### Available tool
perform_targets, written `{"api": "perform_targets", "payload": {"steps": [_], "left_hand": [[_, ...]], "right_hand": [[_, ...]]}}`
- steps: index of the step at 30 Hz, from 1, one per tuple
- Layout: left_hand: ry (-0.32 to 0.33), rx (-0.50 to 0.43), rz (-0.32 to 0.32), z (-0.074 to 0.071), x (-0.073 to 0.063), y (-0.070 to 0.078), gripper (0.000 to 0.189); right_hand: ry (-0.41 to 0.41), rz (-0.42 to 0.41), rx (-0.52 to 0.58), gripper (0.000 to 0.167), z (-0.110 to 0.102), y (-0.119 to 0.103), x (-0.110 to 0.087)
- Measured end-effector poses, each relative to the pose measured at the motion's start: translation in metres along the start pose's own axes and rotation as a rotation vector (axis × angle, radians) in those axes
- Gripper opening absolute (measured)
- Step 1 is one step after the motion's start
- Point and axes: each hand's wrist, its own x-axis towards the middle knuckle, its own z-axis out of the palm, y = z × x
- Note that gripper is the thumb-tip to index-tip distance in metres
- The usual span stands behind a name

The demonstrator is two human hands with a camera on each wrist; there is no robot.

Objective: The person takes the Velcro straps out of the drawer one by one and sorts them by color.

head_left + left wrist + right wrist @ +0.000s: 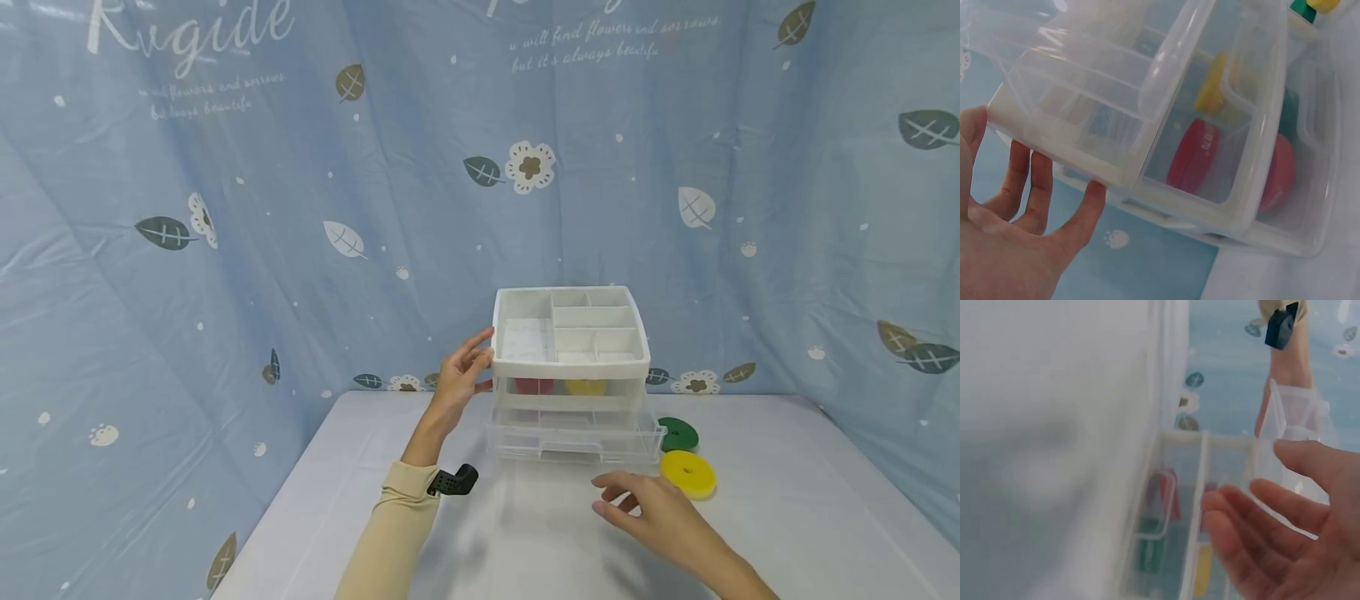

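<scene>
A white desktop drawer unit (pixel 570 369) with a divided top stands at the back of the table. Its clear drawer (pixel 577 442) is pulled out toward me. Red pieces (pixel 1194 156) and a yellow piece (pixel 1213 84) show through the shut drawers in the left wrist view. My left hand (pixel 459 379) touches the unit's left side with spread, lightly bent fingertips. In front of the pulled-out drawer hovers my right hand (pixel 656 517), fingers loosely curled, holding nothing. Close to it lies a yellow disc (pixel 688 474).
Behind the yellow disc lies a green disc (pixel 677 434), partly hidden by the pulled-out drawer. A blue patterned curtain (pixel 420 208) hangs right behind the table (pixel 795 492). A black wrist device (pixel 454 481) sits at the left sleeve cuff.
</scene>
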Motion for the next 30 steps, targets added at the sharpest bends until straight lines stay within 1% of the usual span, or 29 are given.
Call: {"api": "perform_targets", "payload": {"steps": [3,6,12,15,20,23,24,27,30], "left_hand": [[-0.004,-0.001,0.006,0.001,0.0,0.001,0.045],[-0.005,-0.002,0.006,0.001,0.0,0.001,0.045],[-0.003,-0.002,-0.003,0.002,-0.001,0.001,0.044],[0.007,-0.006,-0.001,0.003,0.0,-0.001,0.045],[0.024,-0.004,0.01,0.001,0.006,-0.015,0.043],[0.036,0.005,0.015,0.0,0.008,-0.021,0.041],[0.039,0.007,0.017,-0.001,0.008,-0.023,0.041],[0.045,0.01,0.018,0.0,0.008,-0.024,0.04],[0.048,0.007,0.012,0.0,0.007,-0.023,0.039]], "right_hand": [[0.029,-0.024,0.099,0.042,0.002,-0.003,0.001],[0.048,-0.015,0.221,0.045,0.005,-0.007,0.002],[0.035,0.01,0.557,0.048,0.013,-0.015,0.004],[0.016,0.056,0.719,0.051,0.016,-0.019,0.006],[-0.024,0.199,0.994,0.059,0.017,-0.026,0.008],[-0.06,0.241,1.146,0.06,0.016,-0.029,0.008],[-0.071,0.249,1.181,0.06,0.016,-0.029,0.008],[-0.1,0.271,1.297,0.059,0.015,-0.031,0.008],[-0.106,0.297,1.4,0.058,0.015,-0.033,0.008]]}}
